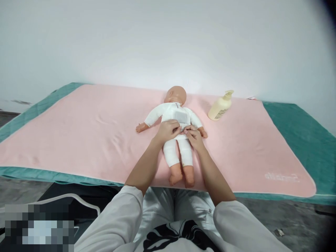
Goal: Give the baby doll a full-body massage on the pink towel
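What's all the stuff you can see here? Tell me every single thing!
doll: 1, white body with orange-tan hands and feet, lying on the pink mat
pump bottle: 1, pale yellow, standing right of the doll
pink mat: 1, pink, over the green cover
green cover: 1, green, showing around the mat
wall: 1, white, behind
floor: 1, grey, below
scrap: 1, pale, on the floor, lower right
unclear thing: 1, black, lower left, partly hidden by pixelation
sleeves: 2, white, near the bottom
trousers: 1 pair, pale, bottom middle
left hand: 1, bare, at the doll's waist
right hand: 1, bare, same place
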`<state>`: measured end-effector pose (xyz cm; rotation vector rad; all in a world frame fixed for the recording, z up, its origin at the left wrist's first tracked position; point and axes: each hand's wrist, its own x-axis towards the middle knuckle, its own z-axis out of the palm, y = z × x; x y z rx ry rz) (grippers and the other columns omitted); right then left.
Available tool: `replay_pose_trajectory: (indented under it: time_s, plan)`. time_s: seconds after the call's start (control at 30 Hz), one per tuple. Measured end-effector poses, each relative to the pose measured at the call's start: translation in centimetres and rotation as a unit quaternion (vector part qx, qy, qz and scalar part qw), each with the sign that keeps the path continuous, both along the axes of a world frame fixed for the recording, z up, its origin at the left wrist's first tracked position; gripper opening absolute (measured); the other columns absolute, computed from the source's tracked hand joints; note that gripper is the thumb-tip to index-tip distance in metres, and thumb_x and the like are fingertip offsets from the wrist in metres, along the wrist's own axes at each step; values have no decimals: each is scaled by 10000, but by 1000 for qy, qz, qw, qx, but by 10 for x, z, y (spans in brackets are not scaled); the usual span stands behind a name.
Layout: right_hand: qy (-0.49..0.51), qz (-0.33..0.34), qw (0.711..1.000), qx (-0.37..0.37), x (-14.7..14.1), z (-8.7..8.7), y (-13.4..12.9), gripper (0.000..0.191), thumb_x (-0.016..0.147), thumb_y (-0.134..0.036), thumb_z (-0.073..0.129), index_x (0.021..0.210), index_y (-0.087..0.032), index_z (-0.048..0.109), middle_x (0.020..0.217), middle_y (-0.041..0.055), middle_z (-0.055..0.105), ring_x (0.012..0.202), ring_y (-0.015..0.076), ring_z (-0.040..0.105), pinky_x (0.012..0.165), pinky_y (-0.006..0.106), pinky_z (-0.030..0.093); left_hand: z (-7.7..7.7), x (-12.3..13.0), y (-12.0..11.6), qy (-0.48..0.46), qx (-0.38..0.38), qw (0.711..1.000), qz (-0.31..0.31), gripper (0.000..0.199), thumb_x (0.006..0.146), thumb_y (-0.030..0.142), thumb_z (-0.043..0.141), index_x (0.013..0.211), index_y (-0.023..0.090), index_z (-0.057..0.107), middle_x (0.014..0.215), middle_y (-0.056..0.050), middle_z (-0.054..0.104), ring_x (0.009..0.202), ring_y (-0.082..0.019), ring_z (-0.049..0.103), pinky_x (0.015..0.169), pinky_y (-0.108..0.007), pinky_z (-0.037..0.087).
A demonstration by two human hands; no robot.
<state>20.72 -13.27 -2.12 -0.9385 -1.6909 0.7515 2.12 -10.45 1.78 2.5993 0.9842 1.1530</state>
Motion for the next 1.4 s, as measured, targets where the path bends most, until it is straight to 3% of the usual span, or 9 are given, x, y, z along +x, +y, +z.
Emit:
replay_pose_trajectory:
  time_s: [0.23, 0.73, 1.0, 1.2, 1.4]
  plan:
    - [-16, -25, 997, 69, 1, 5, 0, 309, 977, -437, 488, 1101, -303, 738, 1147, 59, 649, 1158, 232, 564, 1071, 455, 418, -1, -10, 5, -112, 11, 993, 29, 366, 982, 342, 393, 740, 199, 628, 716, -47, 661, 721, -179, 591, 726, -357, 455]
    - [-63, -56, 996, 39, -2, 3, 11, 318, 979, -442, 482, 1024, -292, 759, 1045, 37, 712, 1091, 225, 604, 1032, 430, 446, 5, -9, 6, -61, -76, 994, 58, 441, 981, 386, 377, 689, 188, 641, 693, -45, 668, 683, -175, 605, 696, -335, 430]
    - [-57, -50, 996, 44, -1, 4, 8, 298, 975, -430, 491, 1040, -293, 748, 1055, 43, 696, 1095, 223, 599, 1040, 441, 449, 3, -10, 6, -116, -102, 987, 42, 509, 993, 496, 352, 741, 193, 675, 733, -46, 685, 754, -183, 634, 762, -351, 465]
    - [-41, -65, 995, 70, -3, 7, 12, 334, 968, -478, 479, 1144, -297, 697, 1321, 57, 574, 1311, 244, 486, 1178, 477, 366, 5, -11, 10, -212, -105, 971, 22, 521, 997, 542, 317, 830, 201, 675, 937, -75, 709, 954, -198, 652, 923, -382, 497]
    - [-66, -63, 994, 62, -4, 4, 20, 491, 973, -540, 422, 1362, -260, 532, 1485, 86, 445, 1403, 271, 394, 1213, 428, 335, 7, -12, 10, -186, -120, 975, 13, 478, 1002, 514, 334, 937, 189, 679, 993, -83, 705, 981, -201, 651, 930, -374, 493]
